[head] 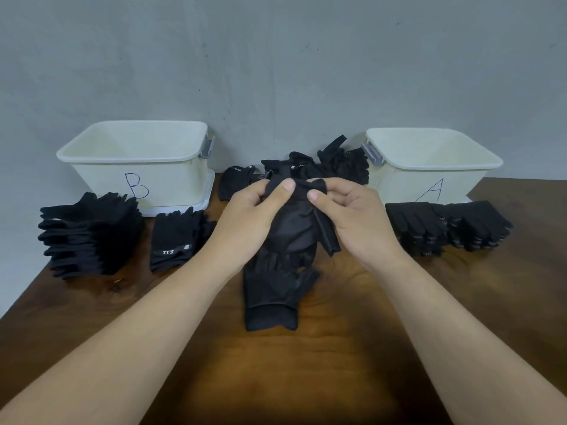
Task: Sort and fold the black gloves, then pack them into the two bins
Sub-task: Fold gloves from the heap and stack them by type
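Two bins stand unpacked. Bin B (pixel 171 182) is beyond and to the left of the left grip (pixel 245 222), bin A (pixel 408 185) is beyond and to the right of the right grip (pixel 359 222), and as much of each interior as shows is bare.

Sorting appears well advanced. Left of the left grip lie two piles: a labelled stack (pixel 175 240) just beside the wrist, and a taller stack (pixel 89 237) farther out, in front of bin B. Right of the right grip, in front of bin A, sit the dotted knit gloves (pixel 411 231), stacked side by side.

Outstanding items are a loose heap (pixel 334 164) beyond both grips, between the bins and against bin A's near corner, and a stray glove (pixel 231 184) just beyond the left grip.

The item in hand is a black glove (pixel 291 231). Both grips pinch its far end, with thumbs on top and fingers curled beneath. The body of the glove hangs between the two grips, and its cuff end rests on the table (pixel 337 348) on the person's side of them. Whether this is one glove or a pair laid together cannot be told.

Assessment: the fold on this item is not complete. The heap looks much smaller than the sorted piles, so sorting and folding are judged past the halfway mark. Packing has not begun, and every stack has yet to be moved into its bin.
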